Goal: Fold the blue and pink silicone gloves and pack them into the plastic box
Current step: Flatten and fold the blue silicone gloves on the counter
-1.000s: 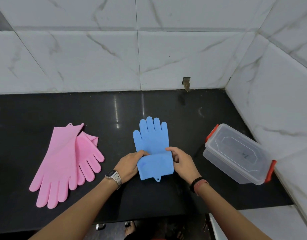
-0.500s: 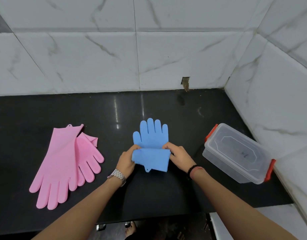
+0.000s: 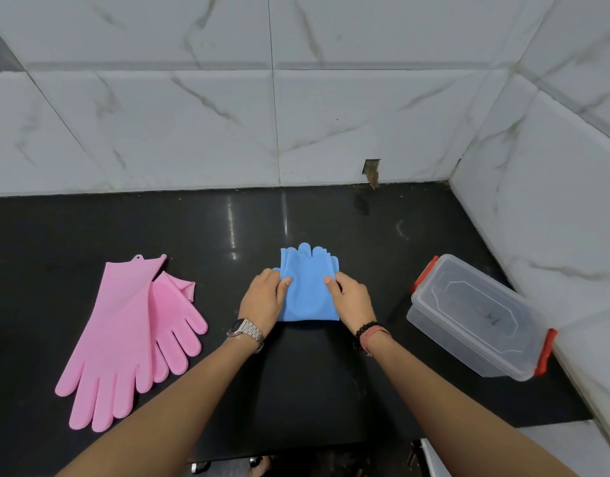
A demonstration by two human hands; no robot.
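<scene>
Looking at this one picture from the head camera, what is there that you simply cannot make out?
Head view only:
- Blue gloves: folded over; the layers hide whether one or two lie there.
- Second pink glove: partly covered by the upper pink glove.
- Plastic box: its lid is on; the marking on the lid is too small to read, and the hazy plastic blurs the inside.
- Under the counter: cut off by the bottom edge.

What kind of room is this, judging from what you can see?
Probably a kitchen or a utility area at home. A glossy black stone counter sits in a corner of white marble-look wall tiles, and silicone cleaning gloves lie beside a plastic box.
</scene>
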